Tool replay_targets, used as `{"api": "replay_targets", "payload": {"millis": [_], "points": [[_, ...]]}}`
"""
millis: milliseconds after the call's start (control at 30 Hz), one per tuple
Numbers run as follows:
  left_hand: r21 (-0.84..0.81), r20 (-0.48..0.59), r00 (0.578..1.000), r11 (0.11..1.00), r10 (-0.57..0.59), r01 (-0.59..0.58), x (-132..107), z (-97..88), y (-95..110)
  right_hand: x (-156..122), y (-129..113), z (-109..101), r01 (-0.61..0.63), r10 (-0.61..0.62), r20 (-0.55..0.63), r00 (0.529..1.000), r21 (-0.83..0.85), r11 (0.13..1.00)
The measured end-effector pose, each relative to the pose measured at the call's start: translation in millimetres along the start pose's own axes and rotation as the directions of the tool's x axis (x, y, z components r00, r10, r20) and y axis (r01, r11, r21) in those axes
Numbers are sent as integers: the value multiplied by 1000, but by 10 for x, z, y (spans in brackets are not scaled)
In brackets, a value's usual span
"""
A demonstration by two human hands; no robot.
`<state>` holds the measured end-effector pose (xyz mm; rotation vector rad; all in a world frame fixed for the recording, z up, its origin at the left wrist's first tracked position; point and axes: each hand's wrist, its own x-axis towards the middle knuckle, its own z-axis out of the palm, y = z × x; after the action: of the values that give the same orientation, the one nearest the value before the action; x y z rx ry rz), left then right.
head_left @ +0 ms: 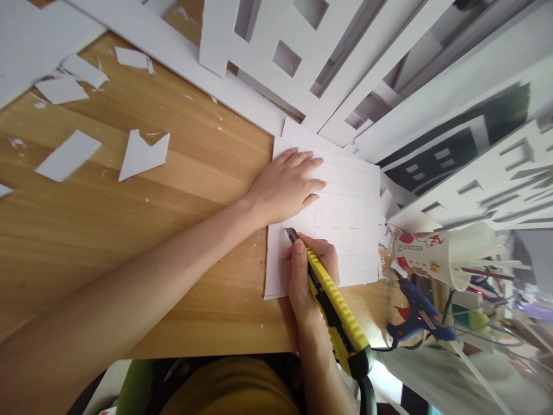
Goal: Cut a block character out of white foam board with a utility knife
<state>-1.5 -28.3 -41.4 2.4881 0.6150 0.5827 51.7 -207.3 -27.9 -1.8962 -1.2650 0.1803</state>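
Observation:
A white foam board (345,259) with thin pencilled lines and small drawn rectangles lies flat on the wooden table. My left hand (287,184) rests on its upper left part, palm down with fingers spread. In my right hand (313,262) is a yellow and black utility knife (339,302), gripped near its front end. The knife's short blade points up and left, its tip at the board's surface close to the left edge. Whether the blade has gone into the board, I cannot tell.
White cut-out building panels (259,34) stand along the far side. Board scraps (144,154) are scattered at the left of the wooden table (194,184). On the right are a paper cup (425,253) holding white sticks and a blue glue gun (417,314) with a cord.

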Motion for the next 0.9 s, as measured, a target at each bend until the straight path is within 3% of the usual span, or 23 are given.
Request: {"api": "replay_targets", "payload": {"millis": [400, 567, 900], "points": [[-51, 11, 999, 998, -36, 37, 13, -2, 17, 15, -58, -6, -64, 65, 18, 998, -64, 996], [-55, 21, 999, 998, -35, 36, 12, -10, 22, 48, -121, -5, -22, 24, 7, 1000, -146, 989], [-112, 40, 997, 992, -61, 65, 17, -55, 10, 21, -101, -41, 10, -7, 28, 1000, -129, 992]]}}
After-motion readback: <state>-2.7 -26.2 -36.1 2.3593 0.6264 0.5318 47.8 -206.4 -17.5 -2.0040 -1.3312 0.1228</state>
